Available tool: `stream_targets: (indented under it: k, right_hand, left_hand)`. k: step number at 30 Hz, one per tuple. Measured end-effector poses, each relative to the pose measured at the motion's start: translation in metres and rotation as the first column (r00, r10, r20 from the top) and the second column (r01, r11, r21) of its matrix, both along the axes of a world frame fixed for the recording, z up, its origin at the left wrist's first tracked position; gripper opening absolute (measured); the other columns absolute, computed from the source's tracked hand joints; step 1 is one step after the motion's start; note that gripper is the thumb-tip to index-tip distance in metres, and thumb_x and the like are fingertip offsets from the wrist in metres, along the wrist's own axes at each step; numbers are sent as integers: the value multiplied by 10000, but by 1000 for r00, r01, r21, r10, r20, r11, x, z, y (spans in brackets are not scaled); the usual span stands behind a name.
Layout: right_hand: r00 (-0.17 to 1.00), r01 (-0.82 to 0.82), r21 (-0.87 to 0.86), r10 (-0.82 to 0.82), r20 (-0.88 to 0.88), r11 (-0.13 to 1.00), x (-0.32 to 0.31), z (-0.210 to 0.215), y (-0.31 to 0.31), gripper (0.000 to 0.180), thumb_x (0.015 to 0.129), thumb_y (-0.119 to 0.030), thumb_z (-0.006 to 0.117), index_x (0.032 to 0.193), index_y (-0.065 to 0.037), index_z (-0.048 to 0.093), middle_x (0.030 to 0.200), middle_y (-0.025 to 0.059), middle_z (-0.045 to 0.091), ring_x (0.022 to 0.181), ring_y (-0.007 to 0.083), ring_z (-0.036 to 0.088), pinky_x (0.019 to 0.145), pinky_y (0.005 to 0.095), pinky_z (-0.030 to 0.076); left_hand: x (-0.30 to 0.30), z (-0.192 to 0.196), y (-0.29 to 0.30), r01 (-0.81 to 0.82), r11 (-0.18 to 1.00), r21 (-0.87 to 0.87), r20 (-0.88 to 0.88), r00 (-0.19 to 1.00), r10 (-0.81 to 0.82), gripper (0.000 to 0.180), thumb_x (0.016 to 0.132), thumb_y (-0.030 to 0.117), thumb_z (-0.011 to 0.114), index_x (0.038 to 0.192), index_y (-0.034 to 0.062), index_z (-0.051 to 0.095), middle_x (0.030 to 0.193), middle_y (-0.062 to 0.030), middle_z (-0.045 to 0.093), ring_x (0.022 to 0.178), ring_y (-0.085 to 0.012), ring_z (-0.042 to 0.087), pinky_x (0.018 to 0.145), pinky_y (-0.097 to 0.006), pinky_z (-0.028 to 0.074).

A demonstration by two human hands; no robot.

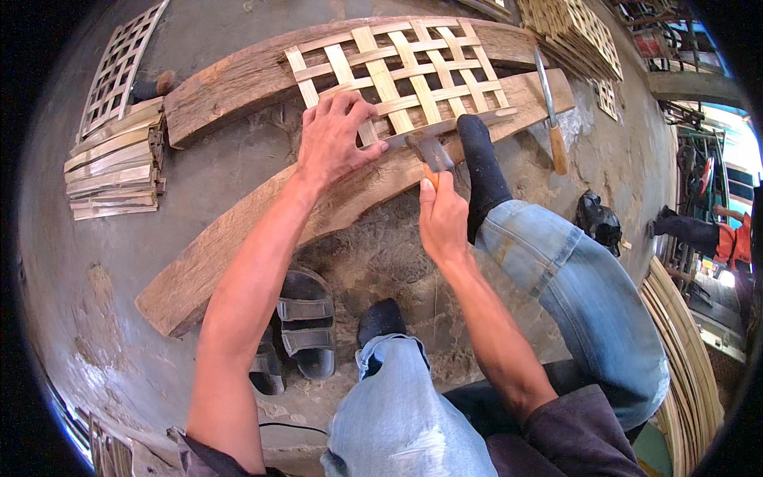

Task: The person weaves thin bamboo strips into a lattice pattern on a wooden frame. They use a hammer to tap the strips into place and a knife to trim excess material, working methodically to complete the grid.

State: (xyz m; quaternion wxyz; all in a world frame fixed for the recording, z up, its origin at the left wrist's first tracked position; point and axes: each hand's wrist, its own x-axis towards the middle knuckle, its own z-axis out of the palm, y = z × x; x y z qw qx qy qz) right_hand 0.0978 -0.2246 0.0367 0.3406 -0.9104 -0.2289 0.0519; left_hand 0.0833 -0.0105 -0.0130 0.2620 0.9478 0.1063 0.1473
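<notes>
An open-weave panel of pale bamboo strips [425,94] lies across two thick wooden beams, its near edge on the closer beam [262,230]. My left hand [338,139] holds the panel's near left corner, fingers bent over the weave and thumb along the edge strip. In my right hand [445,219] is the wooden handle of a short tool with a metal head [433,153]. Motion blurs the head, so its exact kind is unclear; it is at the panel's near edge. My black-socked foot [477,143] rests just right of it, toes at that edge.
A long knife [559,147] with a wooden handle leans on the closer beam's right end. Bamboo strips [115,171] are stacked at left. Woven panels [568,36] are piled far right. Sandals [308,326] lie below the beam. A black bag [598,221] and another person [719,238] are at right.
</notes>
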Motion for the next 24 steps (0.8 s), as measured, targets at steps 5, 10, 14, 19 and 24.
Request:
stream_targets:
  k: [5,10,14,19,24]
  right_hand:
    - [998,-1,181,-11,63,983,0,14,1,245,1046,-228,489,1090,11,516,837,273,636,797,507,625,650,544,463]
    - [999,20,38,-22,43,999,10,0,-2,307,1052,-233,472,1148,46,555,846,273,634,790,490,629,674,514,476]
    - [989,80,274,-110,98,959,33,22,16,349,1054,-249,457,1168,60,573,900,259,654,846,451,652,723,500,476]
    - [696,-334,266,46,716,904,177,70,111,386,1070,-425,449,1004,-56,545,764,-18,502,620,59,454,529,253,377]
    - [625,-509,315,92,775,801,291,117,217,529,1049,-553,388,1217,-67,513,710,8,469,572,110,469,501,274,409]
  left_hand:
    - [-3,-1,-1,0,1000,-1,8,1000,0,531,708,388,837,1160,202,631,1273,-29,547,1271,-274,471,1031,-478,387]
    - [0,-3,-3,-6,1000,15,27,1000,6,548,715,435,829,1167,194,632,1266,-32,544,1262,-268,472,1051,-490,380]
    - [-2,1,-1,-6,1000,14,-10,1000,6,525,725,387,807,1173,186,620,1292,-44,541,1276,-282,471,1041,-481,374]
    - [-4,0,3,5,999,32,20,1000,-6,539,736,400,790,1190,173,607,1293,-49,539,1273,-288,470,1040,-488,371]
    - [10,4,-3,40,998,-49,-26,999,-41,565,710,369,808,1196,178,592,1273,-53,533,1257,-298,470,1022,-498,369]
